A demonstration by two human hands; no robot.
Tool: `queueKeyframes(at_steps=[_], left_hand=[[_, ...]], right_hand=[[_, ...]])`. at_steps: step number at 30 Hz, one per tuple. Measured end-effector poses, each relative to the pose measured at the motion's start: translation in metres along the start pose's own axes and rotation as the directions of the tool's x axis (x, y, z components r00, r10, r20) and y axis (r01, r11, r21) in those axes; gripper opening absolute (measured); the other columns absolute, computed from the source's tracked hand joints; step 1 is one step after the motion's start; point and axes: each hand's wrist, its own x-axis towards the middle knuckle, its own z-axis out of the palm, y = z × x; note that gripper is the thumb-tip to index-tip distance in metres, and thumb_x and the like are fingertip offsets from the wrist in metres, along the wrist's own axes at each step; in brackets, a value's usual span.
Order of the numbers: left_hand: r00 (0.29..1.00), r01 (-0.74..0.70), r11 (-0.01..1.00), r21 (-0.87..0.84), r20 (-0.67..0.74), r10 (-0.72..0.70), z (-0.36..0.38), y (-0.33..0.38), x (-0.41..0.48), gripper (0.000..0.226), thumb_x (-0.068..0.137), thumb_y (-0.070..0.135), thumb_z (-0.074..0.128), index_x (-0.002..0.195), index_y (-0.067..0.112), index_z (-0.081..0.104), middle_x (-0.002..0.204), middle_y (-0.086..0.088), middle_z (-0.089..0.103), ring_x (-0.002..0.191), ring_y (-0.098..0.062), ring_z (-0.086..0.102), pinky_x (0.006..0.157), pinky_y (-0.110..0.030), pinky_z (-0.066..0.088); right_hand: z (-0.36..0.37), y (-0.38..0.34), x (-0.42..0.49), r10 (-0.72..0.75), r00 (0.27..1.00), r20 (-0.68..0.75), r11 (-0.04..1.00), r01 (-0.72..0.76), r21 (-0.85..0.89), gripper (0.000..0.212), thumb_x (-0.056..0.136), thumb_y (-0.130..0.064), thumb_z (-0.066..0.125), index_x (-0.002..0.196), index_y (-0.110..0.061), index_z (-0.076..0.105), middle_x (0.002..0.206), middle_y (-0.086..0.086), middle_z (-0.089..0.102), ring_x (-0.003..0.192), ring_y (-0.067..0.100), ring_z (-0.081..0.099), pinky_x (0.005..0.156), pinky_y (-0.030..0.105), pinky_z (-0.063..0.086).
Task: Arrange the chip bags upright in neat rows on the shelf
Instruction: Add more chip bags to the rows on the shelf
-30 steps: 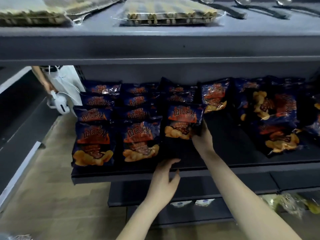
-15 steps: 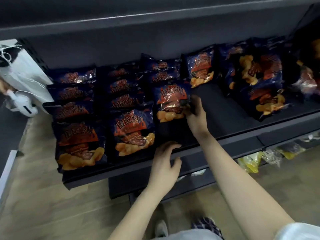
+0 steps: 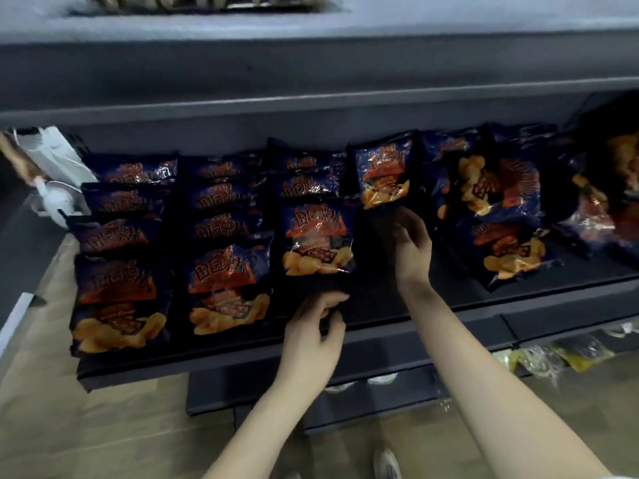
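Note:
Dark blue chip bags with orange print stand in rows on the black shelf [image 3: 408,305]. The left row [image 3: 117,271] and the second row [image 3: 228,257] each hold several bags. At the front of the third row stands one chip bag [image 3: 318,236]. My left hand [image 3: 311,330] pinches that bag's bottom edge with curled fingers. My right hand [image 3: 411,243] hovers to the bag's right with loosely curled fingers and holds nothing. Behind my right hand stands a lone bag [image 3: 383,174]. Loose bags [image 3: 501,216] lie flat in a pile on the right.
A grey upper shelf [image 3: 311,70] overhangs the bags. A white device [image 3: 57,202] and another person's arm [image 3: 14,150] are at the far left. Yellow packets [image 3: 574,350] lie on a lower shelf at the right. My shoe [image 3: 387,461] is on the floor.
My right hand has let go of the third row's front bag and drawn off to its right. My left hand rose from the shelf's front edge to the bag's bottom. The view tilted.

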Motion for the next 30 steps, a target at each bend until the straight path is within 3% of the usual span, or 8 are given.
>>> queueKeyframes(at_steps=[3, 6, 9, 12, 16, 18, 25, 30], left_hand=[[0.999, -0.01, 0.996, -0.086, 0.043, 0.014, 0.02, 0.029, 0.028, 0.036, 0.094, 0.012, 0.048, 0.107, 0.045, 0.049, 0.121, 0.019, 0.053, 0.115, 0.003, 0.049, 0.093, -0.008, 0.037], [0.998, -0.01, 0.986, -0.166, 0.063, 0.02, 0.043, 0.06, 0.054, 0.032, 0.095, 0.014, 0.046, 0.118, 0.037, 0.049, 0.129, 0.014, 0.05, 0.119, 0.001, 0.045, 0.095, -0.008, 0.035], [0.998, -0.011, 0.985, -0.174, 0.064, 0.022, 0.07, 0.072, 0.063, 0.034, 0.095, 0.016, 0.046, 0.122, 0.036, 0.049, 0.129, 0.017, 0.048, 0.116, 0.006, 0.045, 0.093, -0.008, 0.037], [0.998, 0.023, 0.993, -0.114, 0.065, -0.016, 0.095, 0.064, 0.054, 0.036, 0.095, 0.016, 0.046, 0.118, 0.044, 0.048, 0.125, 0.022, 0.047, 0.114, 0.007, 0.046, 0.09, -0.003, 0.034], [0.996, 0.021, 0.992, 0.122, 0.079, -0.031, 0.117, 0.047, 0.043, 0.035, 0.095, 0.019, 0.045, 0.125, 0.037, 0.047, 0.133, 0.024, 0.038, 0.124, 0.008, 0.033, 0.094, 0.002, 0.021], [0.998, 0.048, 0.988, 0.144, 0.042, -0.055, 0.121, 0.043, 0.038, 0.035, 0.095, 0.021, 0.045, 0.128, 0.035, 0.046, 0.135, 0.024, 0.036, 0.123, 0.01, 0.031, 0.093, 0.004, 0.019], [0.986, 0.152, 0.982, 0.115, -0.084, -0.143, 0.131, 0.043, 0.025, 0.033, 0.095, 0.019, 0.045, 0.124, 0.036, 0.049, 0.128, 0.026, 0.039, 0.12, 0.005, 0.039, 0.095, -0.009, 0.036], [0.986, 0.125, 0.981, 0.149, -0.126, -0.106, 0.131, 0.043, 0.028, 0.033, 0.095, 0.017, 0.046, 0.124, 0.031, 0.05, 0.13, 0.018, 0.044, 0.12, 0.003, 0.041, 0.087, 0.004, 0.028]], right_hand=[[-0.01, -0.021, 0.03, -0.004, 0.997, 0.081, 1.0, 0.006, -0.023, 0.042, 0.096, -0.009, 0.046, 0.138, -0.012, 0.044, 0.135, 0.002, 0.05, 0.125, 0.014, 0.046, 0.096, 0.019, 0.038], [-0.012, -0.034, 0.061, 0.026, 0.981, 0.191, 0.993, -0.003, -0.118, 0.048, 0.097, -0.018, 0.045, 0.144, -0.018, 0.034, 0.143, 0.001, 0.043, 0.132, 0.015, 0.039, 0.096, 0.019, 0.031], [-0.01, -0.038, 0.092, 0.012, 0.963, 0.268, 0.976, 0.047, -0.213, 0.054, 0.095, -0.019, 0.049, 0.146, -0.018, 0.029, 0.146, 0.005, 0.039, 0.133, 0.021, 0.039, 0.103, 0.027, 0.035], [-0.004, -0.04, 0.12, -0.01, 0.949, 0.316, 0.952, 0.106, -0.288, 0.067, 0.09, -0.019, 0.057, 0.147, -0.02, 0.022, 0.148, 0.006, 0.038, 0.133, 0.023, 0.04, 0.109, 0.036, 0.035], [0.013, -0.046, 0.146, 0.0, 0.957, 0.289, 0.929, 0.108, -0.355, 0.09, 0.081, -0.013, 0.068, 0.15, -0.019, 0.011, 0.153, 0.006, 0.028, 0.137, 0.025, 0.033, 0.108, 0.031, 0.03], [0.019, -0.047, 0.154, 0.004, 0.972, 0.234, 0.924, 0.086, -0.374, 0.094, 0.075, -0.016, 0.074, 0.149, -0.016, 0.015, 0.151, 0.008, 0.03, 0.135, 0.026, 0.034, 0.107, 0.03, 0.031], [0.022, -0.052, 0.164, -0.147, 0.979, 0.139, 0.877, 0.194, -0.439, 0.037, 0.089, -0.015, 0.053, 0.125, -0.007, 0.053, 0.123, 0.013, 0.06, 0.115, 0.028, 0.054, 0.093, 0.028, 0.041], [0.004, -0.078, 0.141, -0.455, 0.881, 0.13, 0.777, 0.464, -0.426, 0.03, 0.088, -0.001, 0.046, 0.116, 0.003, 0.058, 0.115, 0.019, 0.059, 0.109, 0.03, 0.054, 0.087, 0.024, 0.038]])
